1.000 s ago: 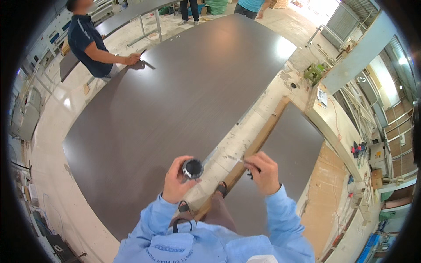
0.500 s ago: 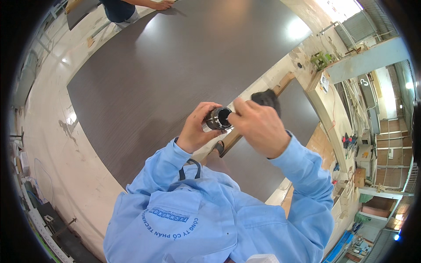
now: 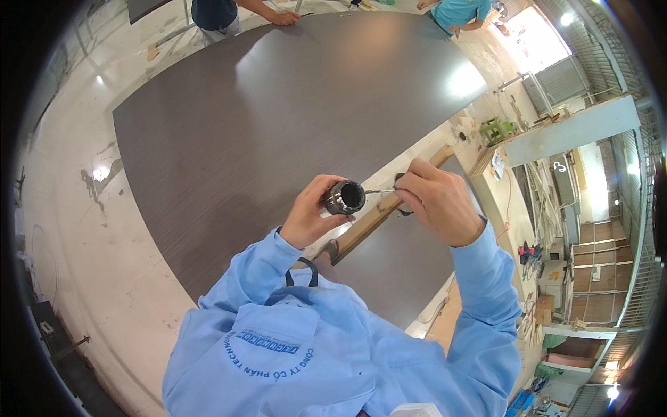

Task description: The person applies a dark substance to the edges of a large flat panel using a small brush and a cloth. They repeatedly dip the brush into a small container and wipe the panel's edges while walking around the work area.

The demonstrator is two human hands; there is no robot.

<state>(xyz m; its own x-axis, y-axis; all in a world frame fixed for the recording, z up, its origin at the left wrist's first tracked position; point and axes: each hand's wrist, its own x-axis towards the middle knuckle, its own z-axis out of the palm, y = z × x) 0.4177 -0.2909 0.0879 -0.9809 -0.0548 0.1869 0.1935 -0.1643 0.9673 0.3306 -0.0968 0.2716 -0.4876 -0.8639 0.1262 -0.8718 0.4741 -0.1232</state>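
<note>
My left hand (image 3: 313, 214) is wrapped around a small dark jar (image 3: 345, 197), its open mouth tilted toward me and to the right. Pale smears mark the jar's side. Just right of the mouth, my right hand (image 3: 439, 198) pinches a thin stick with a dark tip (image 3: 379, 191). The tip points at the jar's rim; whether it touches cannot be told. Something black (image 3: 400, 182) shows beside the right fingers, mostly hidden by them. Below both hands, a large dark brown board (image 3: 250, 132) lies flat.
A second dark board (image 3: 392, 260) lies nearer me, with a wooden strip (image 3: 375, 226) along its edge. One person (image 3: 215, 14) rests a hand on the board's far left edge; another in teal (image 3: 462, 12) is at the far right. A green stool (image 3: 495, 131) stands right.
My right hand has moved right, away from the jar, bringing the stick's dark tip into sight outside the mouth. The view has shifted, and the person in teal now shows.
</note>
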